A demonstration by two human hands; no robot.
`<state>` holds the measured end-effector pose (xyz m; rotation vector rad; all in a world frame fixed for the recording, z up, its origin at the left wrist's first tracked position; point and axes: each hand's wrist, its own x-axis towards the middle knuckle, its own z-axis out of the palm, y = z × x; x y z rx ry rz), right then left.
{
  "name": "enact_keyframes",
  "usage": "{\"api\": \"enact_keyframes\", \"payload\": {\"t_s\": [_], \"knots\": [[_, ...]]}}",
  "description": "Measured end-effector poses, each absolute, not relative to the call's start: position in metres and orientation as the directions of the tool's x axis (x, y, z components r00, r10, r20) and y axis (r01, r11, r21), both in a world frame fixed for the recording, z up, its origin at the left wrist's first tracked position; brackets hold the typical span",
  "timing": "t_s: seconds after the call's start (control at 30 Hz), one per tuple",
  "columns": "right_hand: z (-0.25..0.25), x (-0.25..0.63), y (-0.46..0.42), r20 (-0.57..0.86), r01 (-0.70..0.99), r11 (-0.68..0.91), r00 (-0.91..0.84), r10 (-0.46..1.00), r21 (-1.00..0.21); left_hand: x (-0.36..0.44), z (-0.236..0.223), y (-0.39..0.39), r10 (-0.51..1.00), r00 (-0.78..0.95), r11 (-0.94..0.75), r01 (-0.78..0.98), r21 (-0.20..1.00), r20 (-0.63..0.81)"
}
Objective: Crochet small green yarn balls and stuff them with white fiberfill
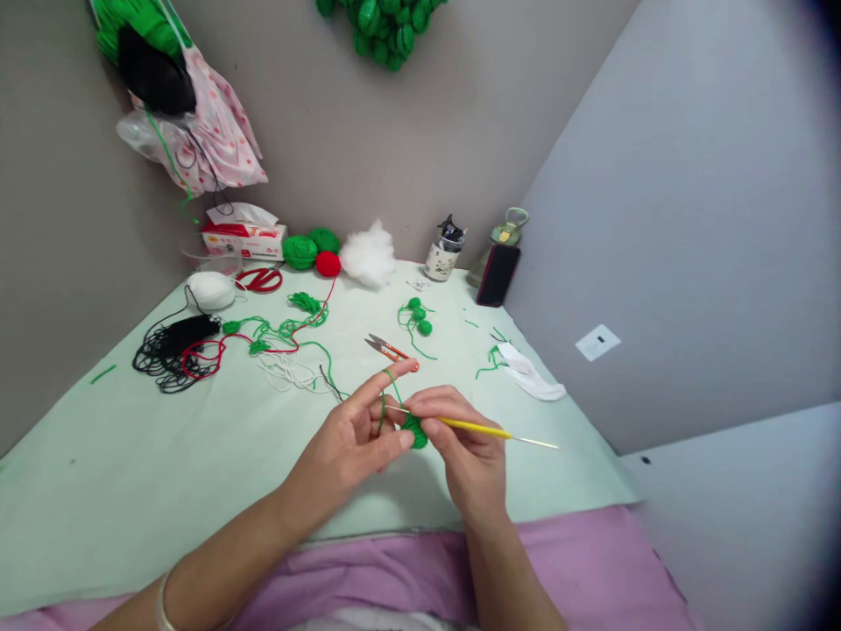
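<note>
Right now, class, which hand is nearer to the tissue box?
Left. The left hand is in front of the tissue box, off to its right; the right hand sits farther right of it.

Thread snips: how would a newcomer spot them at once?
Over the pale green tabletop, find the index fingertip of the left hand. The thread snips lie beside it, blades pointing back and left. Their orange handles distinguish them from the red-handled scissors farther back.

Crochet piece (416, 431) between left hand (358, 438), right hand (477, 451); snips (392, 351) behind; phone (498, 275) right, before bottle (507, 235); tissue box (253, 244) left.
</note>
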<state>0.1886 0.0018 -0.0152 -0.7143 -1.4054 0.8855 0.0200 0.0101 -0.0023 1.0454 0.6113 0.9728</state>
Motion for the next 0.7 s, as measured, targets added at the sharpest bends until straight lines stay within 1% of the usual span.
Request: {"api": "enact_keyframes", "payload": {"t_s": [0.1,0.2,0.3,0.43,0.53,0.6,0.7], "knots": [[-0.02,0.185,0.003,0.489,-0.13,0.485,0.004,0.872,-0.865,0.02,-0.003,0.011,0.89,0.456,0.199,-0.355,0.913,-0.016],[-0.026,0.183,0.002,0.405,-0.227,0.41,0.073,0.912,-0.883,0.02,-0.003,0.012,0.904,0.424,0.222,-0.36,0.906,-0.053],[-0.028,0.182,0.001,0.344,-0.284,0.349,0.066,0.936,-0.893,0.02,-0.005,0.011,0.914,0.4,0.219,-0.361,0.907,-0.062],[-0.023,0.184,0.001,0.379,-0.264,0.357,-0.038,0.925,-0.896,0.02,-0.005,0.01,0.919,0.392,0.208,-0.387,0.898,-0.044],[-0.019,0.187,0.001,0.377,-0.225,0.347,-0.106,0.92,-0.91,0.02,-0.004,0.01,0.923,0.38,0.217,-0.38,0.899,-0.062],[-0.02,0.187,0.001,0.368,-0.217,0.341,-0.099,0.924,-0.915,0.02,-0.003,0.01,0.923,0.379,0.214,-0.36,0.908,-0.067],[-0.024,0.186,0.0,0.337,-0.255,0.324,-0.009,0.941,-0.911,0.021,-0.003,0.01,0.915,0.401,0.202,-0.343,0.918,-0.051]]}}
